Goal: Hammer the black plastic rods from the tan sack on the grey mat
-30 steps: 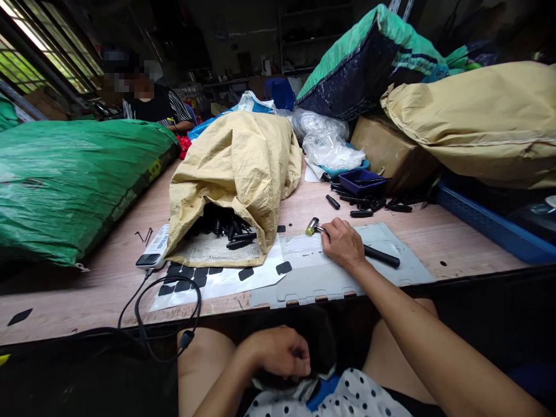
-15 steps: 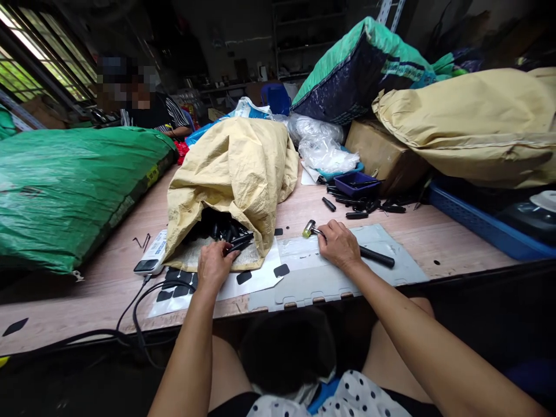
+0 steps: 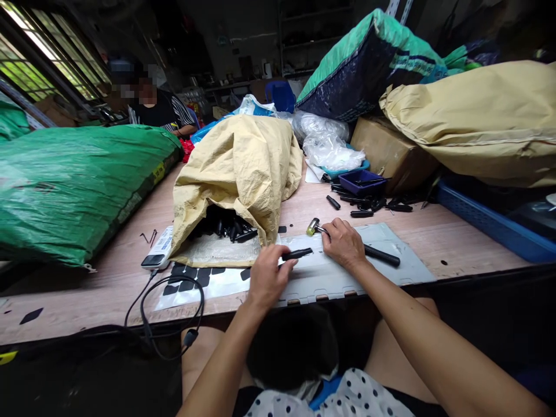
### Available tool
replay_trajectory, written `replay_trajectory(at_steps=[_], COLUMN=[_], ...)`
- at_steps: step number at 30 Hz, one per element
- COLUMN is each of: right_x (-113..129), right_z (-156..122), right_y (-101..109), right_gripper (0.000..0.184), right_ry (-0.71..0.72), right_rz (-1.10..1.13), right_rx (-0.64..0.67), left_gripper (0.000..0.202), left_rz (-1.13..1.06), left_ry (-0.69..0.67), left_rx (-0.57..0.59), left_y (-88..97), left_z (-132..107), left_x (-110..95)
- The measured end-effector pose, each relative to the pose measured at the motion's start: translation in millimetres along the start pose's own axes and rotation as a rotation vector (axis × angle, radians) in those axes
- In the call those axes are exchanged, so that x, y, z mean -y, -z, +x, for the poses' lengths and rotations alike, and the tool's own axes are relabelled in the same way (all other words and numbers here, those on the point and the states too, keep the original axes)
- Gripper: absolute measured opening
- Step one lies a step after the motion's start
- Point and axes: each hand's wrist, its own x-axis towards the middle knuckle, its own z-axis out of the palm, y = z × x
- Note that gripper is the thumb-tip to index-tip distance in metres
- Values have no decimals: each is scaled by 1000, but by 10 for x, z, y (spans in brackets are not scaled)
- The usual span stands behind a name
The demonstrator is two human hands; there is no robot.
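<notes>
My left hand [image 3: 270, 274] pinches a slim black handle-like piece [image 3: 297, 253], holding it over the grey board [image 3: 386, 243] and pointing it to the right. My right hand [image 3: 344, 242] is closed around a small mallet [image 3: 381, 255] with a metal head, a yellowish face and a black grip; it lies low over the same board. Left of both hands, the mouth of a beige sack [image 3: 243, 156] gapes open, showing several similar black pieces [image 3: 234, 226] inside.
Loose black pieces [image 3: 362, 204] lie beside a purple tray [image 3: 362, 180]. A blue basket [image 3: 482, 223] stands at right, a green sack [image 3: 82, 185] at left. A white device [image 3: 158, 249] with a cable is near the front edge. Across the table sits another person [image 3: 163, 113].
My left hand has moved right, from the sack's mouth to over the board, with a black piece in its fingers. My right hand stays on the mallet. The view has shifted slightly.
</notes>
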Motion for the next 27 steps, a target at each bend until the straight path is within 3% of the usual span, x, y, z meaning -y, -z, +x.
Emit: replay_trajectory(at_steps=[3,7,13,18,21,27], right_x=[-2,-3,-31,-31,22,190], right_z=[7,2,8,62,43,-113], right_y=[5,8,11,161,300,434], right_gripper=[24,24,25,27,31,34], right_ry=[-3,-4,7,20,17,179], right_rz=[5,9,36,94,234,525], right_rx=[11,7,28,43,-2,18], left_gripper=[11,13,14,18,20,20], left_rz=[75,68,-64,-136,-138,-121], left_ry=[21,44,100,117,134,183], left_rx=[83,97,97,69,70,100], left_y=[-309,-496,-504,-507,-510,-500], left_z=[232,393,405,407,415,443], left_x=[-22,111,204,196,194,175])
